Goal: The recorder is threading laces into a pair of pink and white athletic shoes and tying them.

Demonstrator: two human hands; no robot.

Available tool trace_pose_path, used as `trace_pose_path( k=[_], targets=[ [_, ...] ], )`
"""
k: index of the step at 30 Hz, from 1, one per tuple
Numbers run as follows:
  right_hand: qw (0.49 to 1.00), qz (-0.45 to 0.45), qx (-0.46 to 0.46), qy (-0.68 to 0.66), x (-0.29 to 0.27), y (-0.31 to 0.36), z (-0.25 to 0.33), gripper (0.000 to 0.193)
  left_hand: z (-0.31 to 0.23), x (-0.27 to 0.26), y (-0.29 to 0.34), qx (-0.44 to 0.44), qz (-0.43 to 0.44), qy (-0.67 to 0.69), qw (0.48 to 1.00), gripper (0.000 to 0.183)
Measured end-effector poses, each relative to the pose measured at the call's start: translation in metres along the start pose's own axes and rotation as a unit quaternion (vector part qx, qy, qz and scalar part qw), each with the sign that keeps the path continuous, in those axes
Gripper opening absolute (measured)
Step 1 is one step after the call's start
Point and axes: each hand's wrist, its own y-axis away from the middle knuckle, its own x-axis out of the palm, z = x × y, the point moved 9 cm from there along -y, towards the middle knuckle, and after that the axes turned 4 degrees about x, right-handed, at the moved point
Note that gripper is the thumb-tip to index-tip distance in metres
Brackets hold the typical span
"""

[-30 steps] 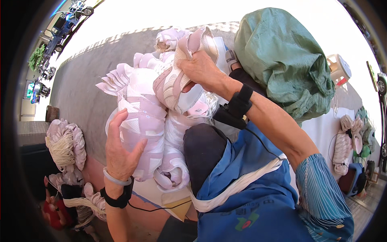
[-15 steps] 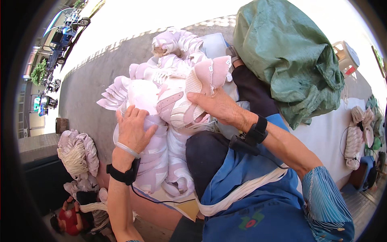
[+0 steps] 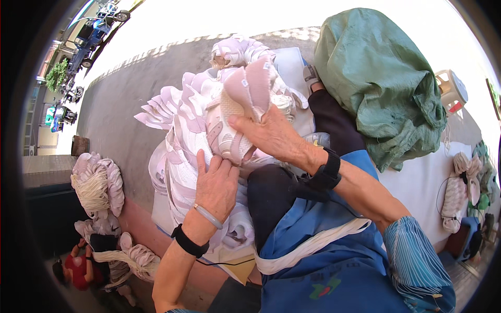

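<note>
1. Right hand (image 3: 271, 138): we have it closed around a pale pink and white shoe upper (image 3: 233, 104), thumb on the near face.
2. Left hand (image 3: 216, 182): fingers slightly apart, tips at the upper's lower edge. We can't tell whether they pinch it or only touch it.
3. Location: the held upper is over the pile of uppers (image 3: 182, 130), in front of our knee, collar end pointing up and away from us.
4. Progress, our read: panels on the held piece look already joined into a shoe shape. It isn't nested into a row yet. Much of the pile sits overlapped, one piece in another; the far-left part fans out loosely. No count possible, so no firm figure on what's left.
5. Off to the left, a bundle (image 3: 96, 185) has cream strands around it, so that one looks finished.
6. Materials: the upper mixes open mesh with smooth pink overlays; collar edge is jagged, small pale tags on it. Looks soft and floppy, our judgement.
7. White strands (image 3: 313, 245) lie flat across our blue apron (image 3: 329, 261); fibrous, ribbon-like. Green sack (image 3: 376, 78) to the right: crumpled, bulging, slight sheen.
</note>
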Motion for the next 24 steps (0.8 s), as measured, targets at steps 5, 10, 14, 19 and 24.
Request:
trace_pose_path(
  k=[5, 10, 14, 19, 24],
  targets=[
    [0.986, 0.083, 0.119, 0.078, 0.025, -0.039, -0.022, 0.049, 0.009, -0.001, 0.007, -0.014, 0.045, 0.064, 0.997, 0.028],
    [0.977, 0.196, 0.047, 0.065, 0.058, -0.032, -0.014, 0.056, 0.011, 0.002, -0.001, 0.045, -0.015, 0.128, 0.991, 0.036],
    [0.978, 0.16, -0.005, 0.133, 0.025, -0.039, -0.044, 0.044, 0.028, 0.022, -0.004, 0.046, 0.025, 0.013, 0.999, 0.046],
    [0.96, 0.206, 0.122, -0.146, 0.022, -0.029, -0.08, 0.044, 0.042, 0.035, 0.002, 0.019, 0.065, -0.017, 0.998, 0.038],
    [0.903, 0.116, 0.13, -0.393, -0.011, -0.042, -0.073, 0.042, 0.034, 0.036, -0.001, 0.026, 0.023, -0.003, 0.999, 0.047]
  ],
)
